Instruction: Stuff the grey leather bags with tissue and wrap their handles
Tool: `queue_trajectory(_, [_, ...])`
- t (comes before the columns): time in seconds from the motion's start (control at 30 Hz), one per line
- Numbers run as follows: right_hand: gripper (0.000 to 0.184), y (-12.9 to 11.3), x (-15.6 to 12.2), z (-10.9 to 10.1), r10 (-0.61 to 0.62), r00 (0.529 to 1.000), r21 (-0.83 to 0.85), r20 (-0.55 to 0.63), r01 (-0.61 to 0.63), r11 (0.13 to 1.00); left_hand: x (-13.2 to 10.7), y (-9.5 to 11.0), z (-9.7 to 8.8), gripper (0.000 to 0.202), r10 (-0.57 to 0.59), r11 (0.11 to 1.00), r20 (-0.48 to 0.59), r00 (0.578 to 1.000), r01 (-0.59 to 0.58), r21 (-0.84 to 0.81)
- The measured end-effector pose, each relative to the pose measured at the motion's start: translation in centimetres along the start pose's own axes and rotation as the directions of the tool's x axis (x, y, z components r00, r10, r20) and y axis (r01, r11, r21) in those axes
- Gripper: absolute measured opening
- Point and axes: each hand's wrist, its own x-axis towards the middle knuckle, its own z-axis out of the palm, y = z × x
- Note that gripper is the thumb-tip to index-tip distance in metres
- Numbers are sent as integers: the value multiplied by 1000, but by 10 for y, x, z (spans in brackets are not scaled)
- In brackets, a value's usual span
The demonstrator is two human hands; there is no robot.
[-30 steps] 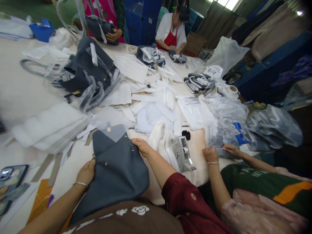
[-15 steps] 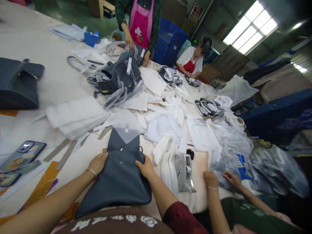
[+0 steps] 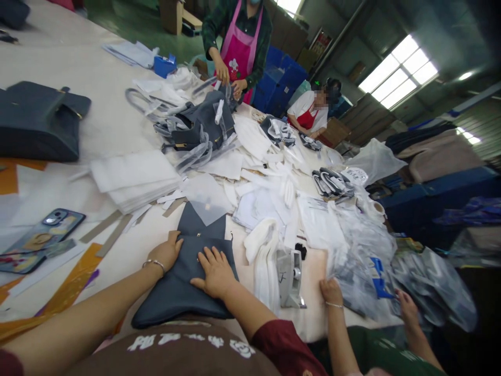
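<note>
A dark blue-grey handbag [image 3: 183,287] lies on the table right in front of me, its flap [image 3: 201,220] spread away from me. My left hand [image 3: 166,251] grips the bag's left upper edge, thumb on top and the other fingers partly hidden. Flat on the bag's front rests my right hand [image 3: 215,271], fingers spread. A translucent sheet [image 3: 207,196] covers the far end of the flap. Right of the bag stand a folded stack of white foam sheets [image 3: 266,266] and a grey metal tape dispenser [image 3: 288,279].
Another dark handbag [image 3: 39,122] and a phone [image 3: 43,237] lie on the left. White packing sheets [image 3: 133,177] and wrapped bags [image 3: 203,120] cover the middle. At right, a co-worker's hands [image 3: 332,292] are by clear plastic bags [image 3: 360,261]. Two people work across the table.
My right hand has moved from the bag's right edge onto its front and opened flat. My left hand keeps its hold. The view has shifted slightly.
</note>
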Motion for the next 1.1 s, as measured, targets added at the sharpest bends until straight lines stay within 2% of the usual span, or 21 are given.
queue_trajectory(0.1, [82,6,3,10,0,1000,-24,25,0,1000,0,4,-15,50,32,999,57,998,-34,32])
queue_trajectory(0.17, [83,5,6,12,-1,998,-28,56,2,1000,-6,8,-31,50,55,996,59,997,-59,61])
queue_trajectory(0.23, [83,3,9,13,13,997,-21,75,-11,1000,-24,13,-45,52,122,990,-3,993,-121,67])
queue_trajectory(0.3, [85,0,11,13,37,995,-12,90,-36,999,-53,17,-51,57,214,977,-39,976,-213,24])
queue_trajectory(0.37, [86,-3,12,14,59,992,-3,109,-59,998,-89,16,-46,63,264,964,66,962,-261,-51])
queue_trajectory(0.4, [86,-4,12,14,68,991,1,115,-69,998,-107,14,-41,58,283,959,122,951,-277,-65])
queue_trajectory(0.47, [87,-7,12,14,87,990,5,115,-88,996,-135,5,-28,40,286,958,117,951,-281,-63])
queue_trajectory(0.57, [89,-13,13,12,116,987,0,111,-116,993,-159,-16,-9,42,241,964,86,967,-228,-140])
queue_trajectory(0.7, [89,-21,14,11,139,981,-17,135,-138,990,-168,-38,8,49,173,949,22,985,-161,-270])
queue_trajectory(0.8, [92,-25,14,12,156,981,-37,119,-153,988,-169,-42,9,53,146,929,89,985,-106,-354])
queue_trajectory(0.87, [94,-27,14,13,163,981,-52,108,-158,986,-168,-38,2,51,114,926,139,984,-54,-374])
queue_trajectory(0.93, [93,-28,15,14,159,981,-70,112,-152,986,-164,-25,-11,49,77,954,126,989,-36,-297])
queue_trajectory(1.0, [91,-29,16,14,155,981,-91,119,-145,985,-156,-2,-24,52,106,987,49,993,-99,-126])
queue_trajectory(1.03, [90,-29,16,14,156,980,-104,122,-144,984,-151,12,-29,53,172,984,8,985,-172,-36])
queue_trajectory(1.1, [85,-29,18,15,154,979,-143,131,-135,980,-138,41,-33,58,342,938,-13,940,-341,60])
